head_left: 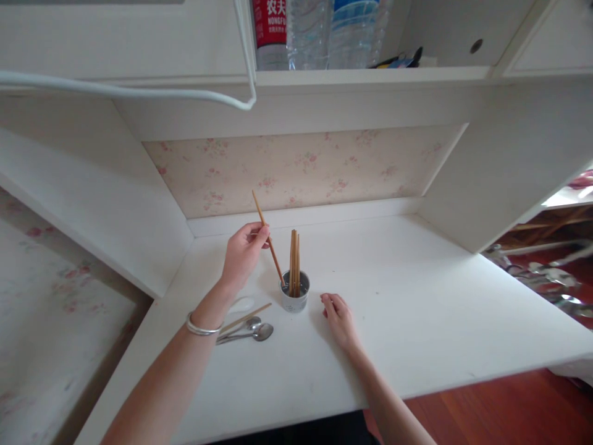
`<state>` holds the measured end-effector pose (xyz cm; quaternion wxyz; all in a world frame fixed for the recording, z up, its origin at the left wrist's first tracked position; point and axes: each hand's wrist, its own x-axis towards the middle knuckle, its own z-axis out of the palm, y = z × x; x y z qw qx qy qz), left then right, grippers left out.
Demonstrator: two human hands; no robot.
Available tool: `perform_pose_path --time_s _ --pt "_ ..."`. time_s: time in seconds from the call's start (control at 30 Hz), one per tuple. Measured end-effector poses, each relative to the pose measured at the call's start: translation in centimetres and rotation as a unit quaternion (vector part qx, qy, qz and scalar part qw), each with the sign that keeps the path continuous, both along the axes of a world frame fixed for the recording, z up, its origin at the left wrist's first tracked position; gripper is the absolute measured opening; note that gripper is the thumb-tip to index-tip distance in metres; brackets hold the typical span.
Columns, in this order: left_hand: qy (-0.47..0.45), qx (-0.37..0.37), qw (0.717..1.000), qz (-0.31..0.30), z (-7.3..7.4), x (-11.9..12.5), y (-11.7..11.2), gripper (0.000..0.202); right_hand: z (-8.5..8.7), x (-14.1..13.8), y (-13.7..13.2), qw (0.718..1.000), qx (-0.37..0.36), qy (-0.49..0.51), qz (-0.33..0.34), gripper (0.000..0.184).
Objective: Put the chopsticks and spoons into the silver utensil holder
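My left hand [243, 252] pinches one wooden chopstick [267, 238], tilted, its lower tip at the rim of a small metal cup [295, 298]. Several more chopsticks [294, 269] stand upright in that cup. My right hand [340, 319] rests on the white desk [417, 309] just right of the cup, fingers loosely curled, holding nothing. A silver bracelet [202, 327] circles my left wrist. Beside that wrist lie another chopstick [248, 317], two metal spoons [252, 332] and a white spoon [241, 304].
A floral back panel [301, 167] closes the desk alcove. A shelf above holds water bottles [319, 31]. A white cable [139, 93] hangs across the top left. A floral mattress [46, 290] lies to the left, a metal rack [546, 278] to the right.
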<state>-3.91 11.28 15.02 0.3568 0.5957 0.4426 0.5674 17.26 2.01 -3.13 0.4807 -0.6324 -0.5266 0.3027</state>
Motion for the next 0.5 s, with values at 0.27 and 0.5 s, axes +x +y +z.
perform_pose_path --time_s 0.27,0.5 --pt "0.069 -0.068 0.995 -0.033 -5.8 1.7 1.1 0.042 0.1 0.1 0.4 1.000 -0.007 0.017 0.004 0.043" --pt "0.123 -0.091 0.987 -0.047 -8.2 2.2 1.0 0.040 0.4 0.2 0.4 1.000 -0.002 0.013 -0.003 0.044"
